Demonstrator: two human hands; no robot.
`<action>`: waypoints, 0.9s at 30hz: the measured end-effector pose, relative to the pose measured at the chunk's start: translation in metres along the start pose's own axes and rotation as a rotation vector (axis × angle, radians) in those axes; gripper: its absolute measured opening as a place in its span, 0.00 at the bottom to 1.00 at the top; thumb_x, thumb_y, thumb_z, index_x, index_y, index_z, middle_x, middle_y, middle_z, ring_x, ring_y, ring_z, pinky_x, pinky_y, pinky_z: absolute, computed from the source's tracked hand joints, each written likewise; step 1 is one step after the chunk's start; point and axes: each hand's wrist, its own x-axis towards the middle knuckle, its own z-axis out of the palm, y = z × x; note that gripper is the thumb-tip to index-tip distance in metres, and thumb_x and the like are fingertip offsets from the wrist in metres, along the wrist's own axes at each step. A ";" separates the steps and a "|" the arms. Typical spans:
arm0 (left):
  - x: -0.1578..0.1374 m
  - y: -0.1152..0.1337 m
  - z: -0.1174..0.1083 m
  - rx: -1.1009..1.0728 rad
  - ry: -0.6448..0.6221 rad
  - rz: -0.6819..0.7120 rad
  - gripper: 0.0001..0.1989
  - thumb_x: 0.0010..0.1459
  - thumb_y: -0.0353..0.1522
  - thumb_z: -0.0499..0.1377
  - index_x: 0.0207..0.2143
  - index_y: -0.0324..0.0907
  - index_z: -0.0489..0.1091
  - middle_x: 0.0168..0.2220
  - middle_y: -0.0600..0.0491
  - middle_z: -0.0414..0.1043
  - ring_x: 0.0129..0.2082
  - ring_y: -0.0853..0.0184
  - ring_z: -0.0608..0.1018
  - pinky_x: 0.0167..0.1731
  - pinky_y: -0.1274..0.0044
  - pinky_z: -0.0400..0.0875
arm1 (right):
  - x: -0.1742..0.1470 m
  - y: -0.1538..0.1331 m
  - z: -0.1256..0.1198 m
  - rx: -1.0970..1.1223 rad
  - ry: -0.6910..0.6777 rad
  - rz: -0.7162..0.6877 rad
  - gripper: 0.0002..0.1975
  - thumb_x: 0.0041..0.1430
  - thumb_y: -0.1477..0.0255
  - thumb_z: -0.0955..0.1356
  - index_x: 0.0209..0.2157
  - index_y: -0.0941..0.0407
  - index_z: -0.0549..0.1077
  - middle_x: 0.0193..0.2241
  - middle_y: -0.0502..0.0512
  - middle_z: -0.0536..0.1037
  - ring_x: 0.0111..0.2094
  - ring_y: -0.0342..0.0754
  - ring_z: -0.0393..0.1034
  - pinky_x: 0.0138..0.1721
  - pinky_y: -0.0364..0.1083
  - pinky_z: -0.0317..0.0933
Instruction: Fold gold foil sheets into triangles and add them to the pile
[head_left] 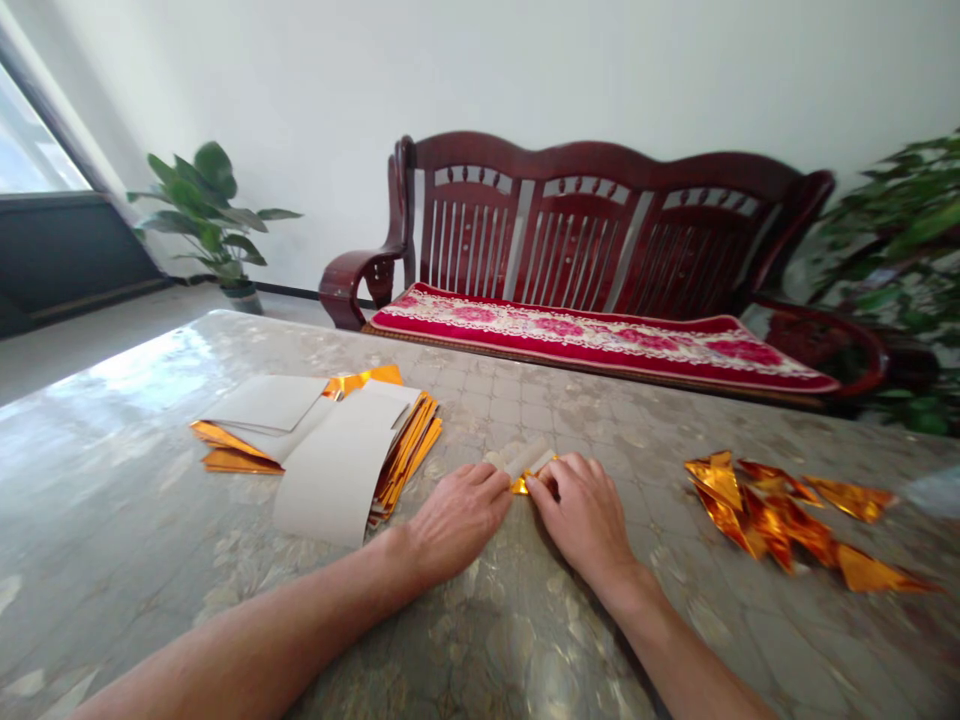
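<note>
right hand (587,515) pinching gold paper (520,487), left hand (461,515) at its edge, grip unclear, paper stack (341,465) leftward, folded pieces (769,522) rightward

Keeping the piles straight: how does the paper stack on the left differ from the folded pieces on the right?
The paper stack shows mostly broad pale faces; the folded pieces show mostly gold. The paper stack lies layered; the folded pieces lie loosely grouped, with pointed shapes. Both show shiny gold and rest on the table.

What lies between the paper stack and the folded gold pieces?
The left hand, the right hand and the small foil sheet they touch, in the head view.
</note>
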 end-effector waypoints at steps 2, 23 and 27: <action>0.000 0.000 0.002 0.014 -0.002 0.017 0.04 0.64 0.26 0.54 0.40 0.39 0.68 0.42 0.50 0.70 0.43 0.60 0.70 0.44 0.69 0.70 | 0.000 0.002 0.000 0.006 -0.012 -0.004 0.14 0.65 0.63 0.65 0.27 0.53 0.71 0.32 0.53 0.73 0.37 0.51 0.63 0.39 0.48 0.52; 0.007 -0.004 0.005 0.068 0.019 0.107 0.02 0.65 0.27 0.54 0.39 0.38 0.67 0.41 0.50 0.70 0.41 0.61 0.71 0.43 0.71 0.71 | 0.002 -0.001 -0.001 -0.041 -0.035 0.046 0.10 0.62 0.66 0.67 0.28 0.53 0.70 0.34 0.54 0.73 0.37 0.51 0.62 0.37 0.48 0.50; 0.009 -0.005 0.002 0.048 -0.003 0.130 0.04 0.65 0.25 0.53 0.38 0.39 0.66 0.40 0.50 0.70 0.40 0.62 0.71 0.41 0.72 0.70 | 0.002 0.001 0.000 -0.066 -0.048 0.062 0.08 0.62 0.65 0.67 0.30 0.53 0.70 0.36 0.55 0.73 0.38 0.52 0.62 0.37 0.48 0.50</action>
